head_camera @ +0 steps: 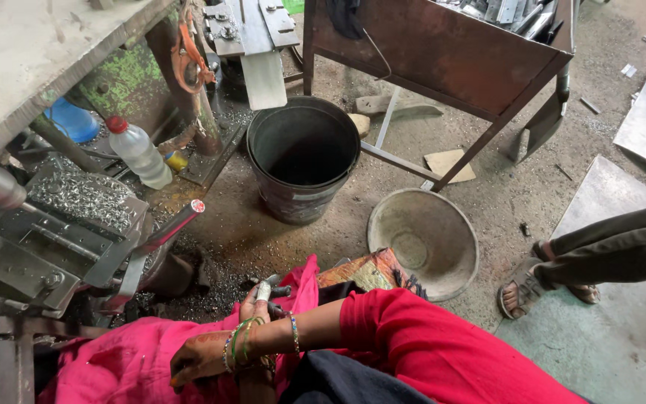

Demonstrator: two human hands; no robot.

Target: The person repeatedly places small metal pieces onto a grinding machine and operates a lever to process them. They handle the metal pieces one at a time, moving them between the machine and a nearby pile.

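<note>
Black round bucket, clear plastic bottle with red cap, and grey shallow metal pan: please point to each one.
Black round bucket (294, 200), head view, on its front outer wall.
Clear plastic bottle with red cap (143, 158), head view, on its body.
Grey shallow metal pan (454, 217), head view, on its inner wall.

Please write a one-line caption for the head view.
Crossed hands, one resting on pink cloth, one holding a small metal part, near a black bucket.

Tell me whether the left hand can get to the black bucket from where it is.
Probably yes. The left hand, closed on a small metal part, has only littered floor between it and the black bucket, though the right forearm lies across its wrist.
</note>
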